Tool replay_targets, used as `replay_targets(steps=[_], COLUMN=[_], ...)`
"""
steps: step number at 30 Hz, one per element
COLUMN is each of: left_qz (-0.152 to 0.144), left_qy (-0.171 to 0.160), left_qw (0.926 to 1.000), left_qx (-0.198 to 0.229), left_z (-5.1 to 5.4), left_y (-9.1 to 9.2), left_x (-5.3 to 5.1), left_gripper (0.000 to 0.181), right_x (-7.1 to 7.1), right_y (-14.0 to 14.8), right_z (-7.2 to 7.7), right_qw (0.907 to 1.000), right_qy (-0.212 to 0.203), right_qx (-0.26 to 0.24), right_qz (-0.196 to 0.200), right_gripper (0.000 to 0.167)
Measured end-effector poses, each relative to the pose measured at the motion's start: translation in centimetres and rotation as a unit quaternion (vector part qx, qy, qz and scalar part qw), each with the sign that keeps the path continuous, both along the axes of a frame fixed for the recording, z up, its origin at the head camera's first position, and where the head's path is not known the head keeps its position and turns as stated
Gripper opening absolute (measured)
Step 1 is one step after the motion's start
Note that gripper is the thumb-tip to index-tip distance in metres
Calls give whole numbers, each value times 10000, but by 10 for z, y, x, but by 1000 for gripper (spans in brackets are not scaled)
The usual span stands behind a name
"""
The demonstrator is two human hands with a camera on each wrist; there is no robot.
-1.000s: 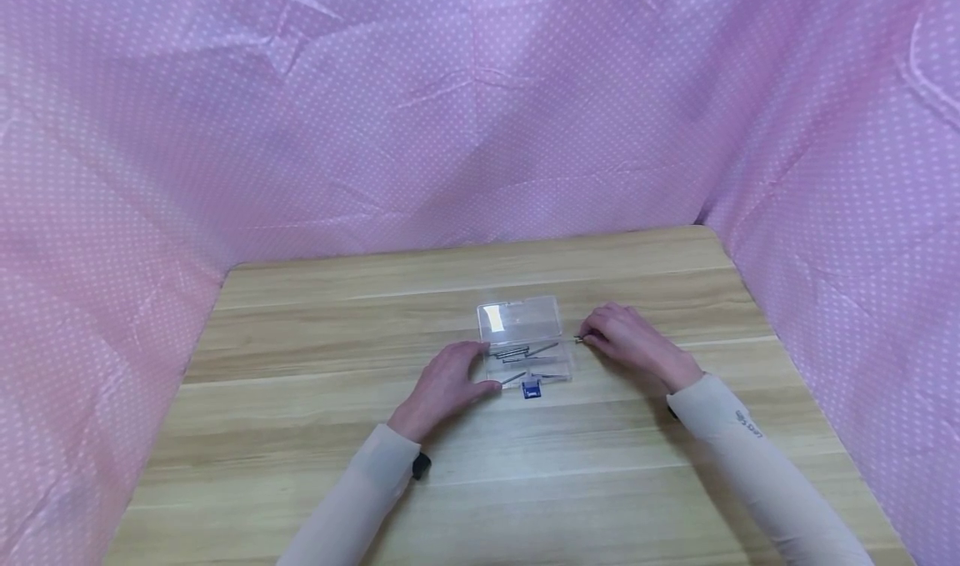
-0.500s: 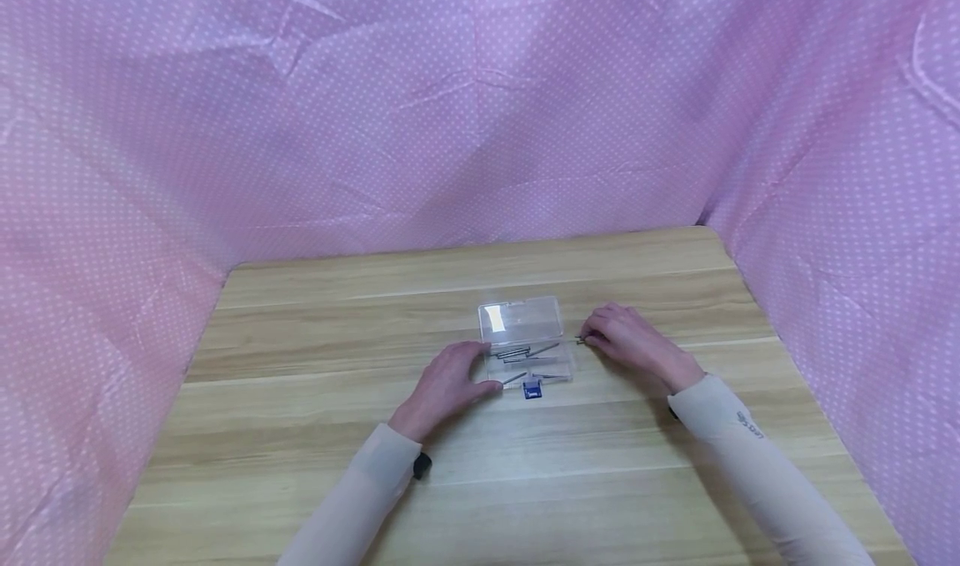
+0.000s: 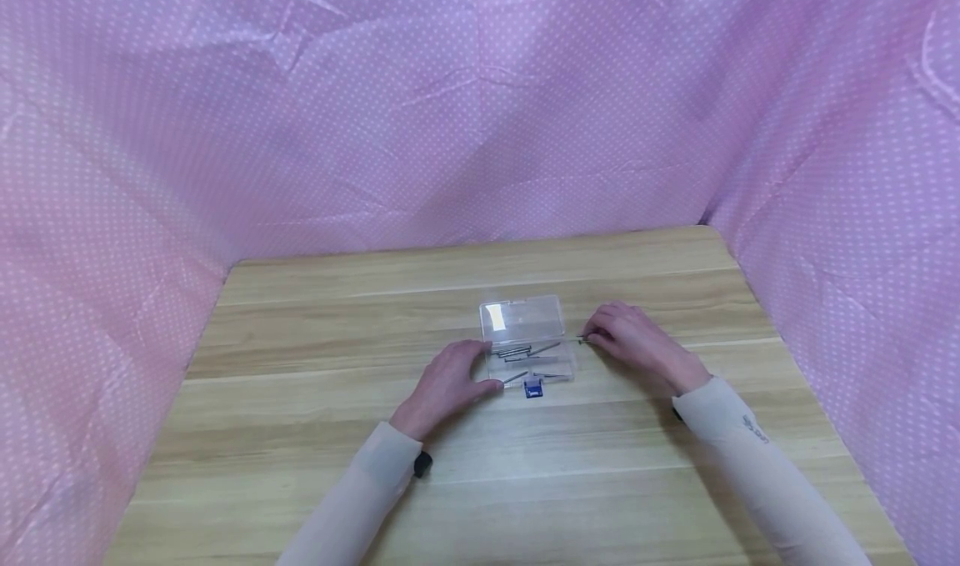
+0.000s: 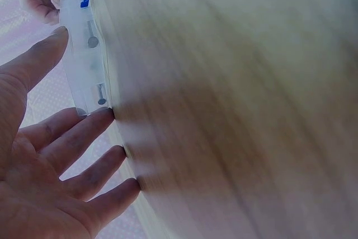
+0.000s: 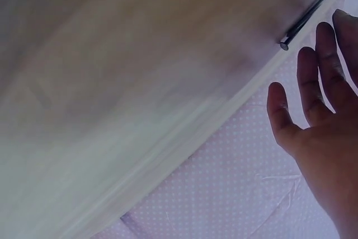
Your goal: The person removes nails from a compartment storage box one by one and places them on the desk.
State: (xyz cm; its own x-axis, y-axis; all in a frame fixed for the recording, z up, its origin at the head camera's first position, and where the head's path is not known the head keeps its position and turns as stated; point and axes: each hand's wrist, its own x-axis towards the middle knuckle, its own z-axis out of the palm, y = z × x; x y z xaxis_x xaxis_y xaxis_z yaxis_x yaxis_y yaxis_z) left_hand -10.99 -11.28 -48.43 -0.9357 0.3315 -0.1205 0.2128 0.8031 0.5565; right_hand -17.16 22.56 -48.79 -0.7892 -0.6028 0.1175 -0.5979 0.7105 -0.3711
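A clear plastic box (image 3: 567, 368) lies with its lid (image 3: 522, 320) folded back. Several steel nails (image 3: 516, 353) lie inside, and a blue latch (image 3: 533, 389) hangs at its front. My left hand (image 3: 448, 387) holds the box's left end, thumb at the front corner and index finger at the back. In the left wrist view, nail heads (image 4: 93, 42) show through the wall beside the thumb. My right hand (image 3: 622, 337) is right of the box with bent fingers. Two nails (image 5: 306, 19) lie on the table close to its fingertips, apparently not gripped; the right thumb is hidden.
The wooden table (image 3: 337, 324) reaches back to a pink dotted cloth (image 3: 480, 132), which hangs behind it and along both sides. Bare wood shows around the box and in front of it.
The right hand shifts very slightly to the right beside the loose nails. The left hand keeps its hold on the box. The view drifts slightly.
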Motion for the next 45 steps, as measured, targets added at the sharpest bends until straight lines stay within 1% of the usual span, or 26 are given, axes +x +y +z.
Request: replay_targets(steps=[5,13,17,22,29,37,41,45], left_qz=[30,24,36,34,44,71,47,51], left_qy=[-11,-5,-33,-52,-78,-92,-60,-66], left_qw=[10000,10000,10000,10000,10000,9999,9999,9999], left_qx=[-2,-16,-26,-7,-21,44,69,113], left_z=[-1,-1,-1,0,-1,-1,0,1], left_y=[0,0,1,1,2,2,1,1], left_x=[0,0,0,0,0,0,1,2], left_gripper=[71,72,72,72,73,72,71,71], right_x=[2,8,12,16,20,25,26,26], right_y=[-1,-7,-12,-17,-25,-34,-38,-41], right_z=[2,7,9,11,12,13,13,12], right_qw=[9997,9972,9962,9965,9957,9939,9939,9944], right_qy=[186,627,761,677,610,502,482,523], right_qx=[-140,-397,-425,-422,-580,-907,-901,-843], right_qz=[33,113,9,-236,-383,-368,-412,-354], right_gripper=[9,9,9,11,16,18,19,20])
